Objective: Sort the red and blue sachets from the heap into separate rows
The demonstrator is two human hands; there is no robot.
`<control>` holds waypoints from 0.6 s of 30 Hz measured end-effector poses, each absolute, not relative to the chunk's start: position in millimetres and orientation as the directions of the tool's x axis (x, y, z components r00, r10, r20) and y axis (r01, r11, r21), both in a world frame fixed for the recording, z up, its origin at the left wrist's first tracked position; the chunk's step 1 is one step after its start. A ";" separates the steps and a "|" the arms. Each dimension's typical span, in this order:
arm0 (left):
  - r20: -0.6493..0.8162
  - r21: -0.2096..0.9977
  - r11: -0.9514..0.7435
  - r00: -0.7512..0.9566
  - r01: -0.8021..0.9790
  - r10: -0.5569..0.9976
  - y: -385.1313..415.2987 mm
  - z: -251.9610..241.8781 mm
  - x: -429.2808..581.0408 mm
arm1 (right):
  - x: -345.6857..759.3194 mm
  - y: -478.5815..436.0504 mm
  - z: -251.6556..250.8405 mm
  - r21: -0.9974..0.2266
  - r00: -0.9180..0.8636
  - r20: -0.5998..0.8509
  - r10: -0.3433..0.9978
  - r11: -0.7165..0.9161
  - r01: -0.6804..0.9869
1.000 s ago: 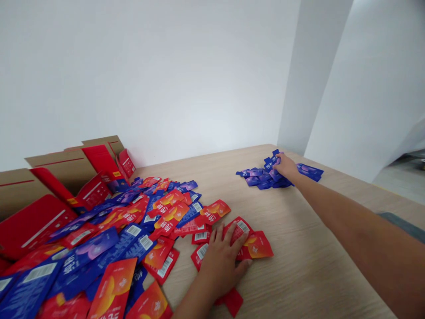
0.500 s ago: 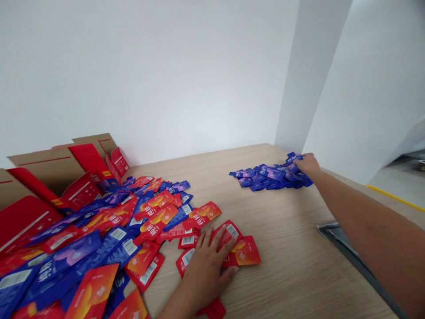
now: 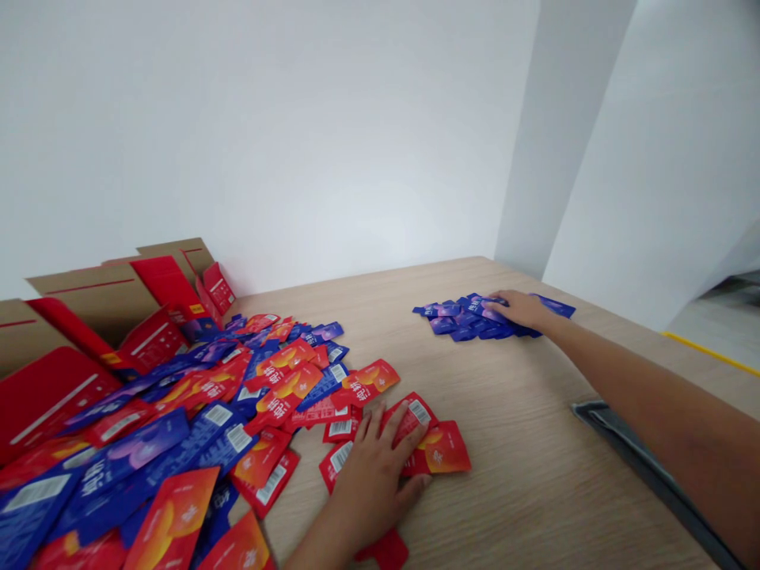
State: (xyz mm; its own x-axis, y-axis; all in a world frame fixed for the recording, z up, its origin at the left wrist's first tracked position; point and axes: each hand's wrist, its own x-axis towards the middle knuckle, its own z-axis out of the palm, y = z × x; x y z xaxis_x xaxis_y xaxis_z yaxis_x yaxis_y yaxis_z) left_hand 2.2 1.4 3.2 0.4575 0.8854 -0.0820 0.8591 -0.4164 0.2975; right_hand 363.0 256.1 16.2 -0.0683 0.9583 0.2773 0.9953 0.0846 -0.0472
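A big heap of red and blue flat packets point(image 3: 195, 412) covers the left of the wooden table point(image 3: 522, 459). My left hand point(image 3: 371, 475) lies flat, fingers spread, on a few red packets point(image 3: 442, 447) at the heap's right edge. Far out to the right, my right hand point(image 3: 519, 310) rests palm down, fingers stretched, on a small separate pile of blue packets point(image 3: 469, 317).
Open cardboard boxes with red flaps point(image 3: 95, 324) stand at the back left against the white wall. A white pillar rises behind the table's far right corner. A dark edge point(image 3: 629, 455) runs along the table's right side, with floor and a yellow line beyond.
My right hand has shifted left and flattened onto the blue pile, which now looks more gathered. My left hand has stayed on the red packets.
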 end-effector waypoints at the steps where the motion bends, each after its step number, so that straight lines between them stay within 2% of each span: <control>1: -0.084 0.300 -0.416 0.458 0.859 0.885 1.3 4.0 2.5 | 353.8 253.0 15.2 -0.010 -0.100 0.266 0.959 0.107 0.994; 5: -0.080 0.310 -0.418 0.461 0.854 0.884 1.2 4.9 2.8 | 325.9 237.4 12.5 0.117 -0.086 0.270 0.959 0.056 0.992; 9: -0.068 0.320 -0.419 0.462 0.850 0.884 1.3 3.9 2.3 | 306.5 232.3 13.4 0.177 -0.039 0.320 0.947 -0.019 0.984; 12: -0.072 0.331 -0.417 0.464 0.846 0.883 1.0 4.3 2.5 | 288.8 241.5 13.9 0.184 -0.123 0.317 0.940 0.066 0.981; 15: -0.085 0.338 -0.406 0.457 0.849 0.885 0.7 5.8 3.1 | 267.4 254.9 10.9 0.172 -0.250 0.246 0.936 0.211 0.962; 18: -0.084 0.342 -0.404 0.456 0.848 0.886 0.5 7.5 3.6 | 249.1 261.1 6.1 0.174 -0.288 0.192 0.938 0.256 0.951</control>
State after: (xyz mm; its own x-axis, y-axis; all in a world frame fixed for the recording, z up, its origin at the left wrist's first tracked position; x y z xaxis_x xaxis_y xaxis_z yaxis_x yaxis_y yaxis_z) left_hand 3.6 0.5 7.5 0.4559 0.8860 -0.0844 0.8484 -0.4039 0.3422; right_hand 249.1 261.1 6.1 -0.2876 0.9383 0.1920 0.9509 0.2558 0.1741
